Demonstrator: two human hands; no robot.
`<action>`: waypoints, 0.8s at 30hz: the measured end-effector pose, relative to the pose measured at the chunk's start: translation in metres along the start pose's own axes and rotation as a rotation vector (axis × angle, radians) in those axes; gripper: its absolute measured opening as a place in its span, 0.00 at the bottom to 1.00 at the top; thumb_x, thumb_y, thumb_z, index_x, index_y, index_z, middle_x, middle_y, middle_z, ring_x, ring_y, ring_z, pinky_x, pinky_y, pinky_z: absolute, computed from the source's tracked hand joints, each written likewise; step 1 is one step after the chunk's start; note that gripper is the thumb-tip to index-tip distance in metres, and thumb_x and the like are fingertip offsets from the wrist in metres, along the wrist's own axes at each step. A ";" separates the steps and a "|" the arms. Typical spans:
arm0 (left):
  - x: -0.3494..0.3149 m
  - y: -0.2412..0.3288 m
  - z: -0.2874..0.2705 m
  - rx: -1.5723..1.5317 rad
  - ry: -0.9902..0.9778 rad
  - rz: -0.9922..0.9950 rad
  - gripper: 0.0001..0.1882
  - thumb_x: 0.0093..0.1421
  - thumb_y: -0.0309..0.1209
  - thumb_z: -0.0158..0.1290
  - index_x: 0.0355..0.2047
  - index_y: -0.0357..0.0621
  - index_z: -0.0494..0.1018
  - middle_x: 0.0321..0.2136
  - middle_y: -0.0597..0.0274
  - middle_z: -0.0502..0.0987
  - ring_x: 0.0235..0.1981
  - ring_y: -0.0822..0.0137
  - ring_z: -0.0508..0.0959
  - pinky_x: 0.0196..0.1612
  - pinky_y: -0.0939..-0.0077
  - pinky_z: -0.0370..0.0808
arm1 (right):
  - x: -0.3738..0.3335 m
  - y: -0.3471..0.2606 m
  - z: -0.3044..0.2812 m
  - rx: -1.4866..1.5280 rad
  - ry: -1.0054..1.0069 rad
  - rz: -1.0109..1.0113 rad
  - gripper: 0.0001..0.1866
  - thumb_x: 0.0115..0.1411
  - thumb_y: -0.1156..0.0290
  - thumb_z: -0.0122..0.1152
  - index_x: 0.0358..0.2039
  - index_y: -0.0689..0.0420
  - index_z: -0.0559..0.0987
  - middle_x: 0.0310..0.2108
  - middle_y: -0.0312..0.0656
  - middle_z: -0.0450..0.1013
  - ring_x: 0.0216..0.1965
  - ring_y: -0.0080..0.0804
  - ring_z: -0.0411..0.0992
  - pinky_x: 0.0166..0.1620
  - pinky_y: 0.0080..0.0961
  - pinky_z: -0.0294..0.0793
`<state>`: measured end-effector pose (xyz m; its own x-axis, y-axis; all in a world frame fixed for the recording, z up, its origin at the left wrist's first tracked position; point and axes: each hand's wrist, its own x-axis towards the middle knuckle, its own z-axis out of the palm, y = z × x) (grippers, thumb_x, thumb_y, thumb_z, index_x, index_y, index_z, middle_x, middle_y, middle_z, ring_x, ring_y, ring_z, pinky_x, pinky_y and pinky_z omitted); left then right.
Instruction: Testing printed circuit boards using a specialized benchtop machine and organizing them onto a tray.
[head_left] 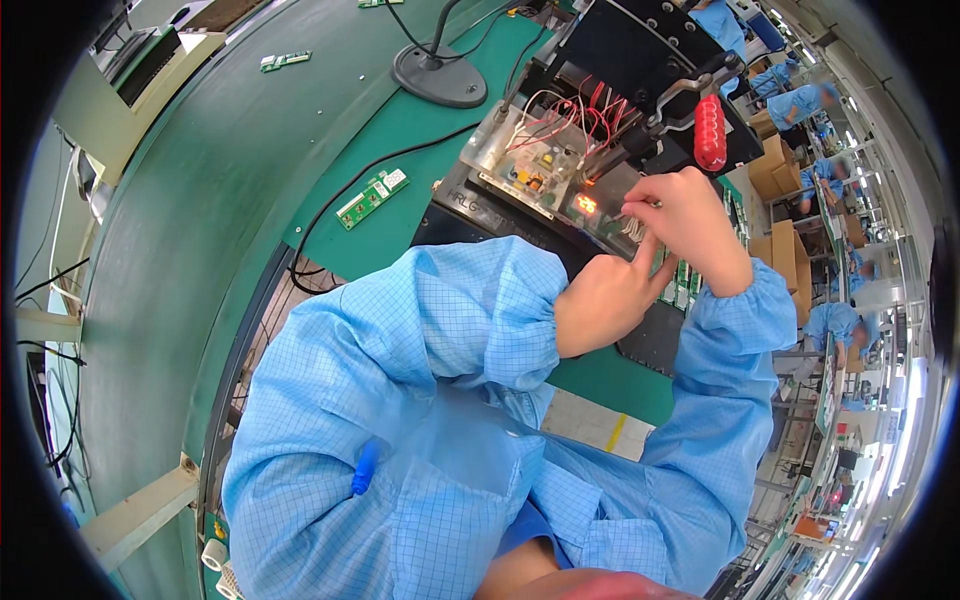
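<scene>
Both my hands meet at the right side of a black test fixture (500, 215). My right hand (690, 220) is closed in a pinch beside a small lit red display (586, 204); whatever lies between its fingertips is too small to make out. Below it, my left hand (605, 300) has its index finger stretched up towards the right hand, with another finger apart from it. White wires (633, 228) show just by the fingertips. On the fixture, a circuit board (535, 175) with red and white wires (560, 125) sits under a clear cover. A toggle clamp's red handle (710, 133) stands above my right hand.
A green circuit board (373, 199) lies on the green mat left of the fixture, near a black cable (340, 190). Several more boards (682, 285) are partly hidden beyond my hands. A round black stand base (440, 78) is at the back. Cardboard boxes (785, 250) and co-workers are at right.
</scene>
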<state>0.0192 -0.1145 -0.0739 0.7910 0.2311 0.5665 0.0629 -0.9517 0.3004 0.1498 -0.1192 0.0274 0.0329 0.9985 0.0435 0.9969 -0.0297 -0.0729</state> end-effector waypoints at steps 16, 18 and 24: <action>0.000 -0.002 0.000 0.000 -0.038 0.006 0.29 0.49 0.29 0.53 0.54 0.34 0.68 0.40 0.36 0.70 0.13 0.64 0.74 0.16 0.72 0.70 | -0.001 -0.003 0.005 -0.032 0.033 -0.009 0.06 0.52 0.70 0.66 0.29 0.58 0.84 0.23 0.48 0.78 0.26 0.46 0.78 0.33 0.36 0.78; 0.000 -0.001 -0.002 0.013 -0.002 0.001 0.29 0.49 0.29 0.53 0.54 0.34 0.69 0.40 0.36 0.70 0.13 0.64 0.74 0.16 0.72 0.70 | 0.000 -0.002 0.001 -0.002 0.028 0.009 0.06 0.52 0.70 0.66 0.29 0.58 0.84 0.23 0.48 0.78 0.26 0.46 0.78 0.33 0.37 0.78; 0.000 -0.002 0.000 -0.006 -0.011 -0.001 0.29 0.48 0.29 0.54 0.54 0.33 0.69 0.40 0.36 0.70 0.13 0.64 0.74 0.16 0.71 0.70 | -0.001 -0.002 0.003 0.021 0.033 -0.002 0.06 0.52 0.70 0.66 0.29 0.58 0.84 0.23 0.48 0.78 0.27 0.46 0.78 0.33 0.37 0.78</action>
<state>0.0189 -0.1128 -0.0741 0.7974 0.2299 0.5579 0.0601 -0.9502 0.3057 0.1475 -0.1202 0.0243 0.0333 0.9966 0.0760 0.9953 -0.0261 -0.0935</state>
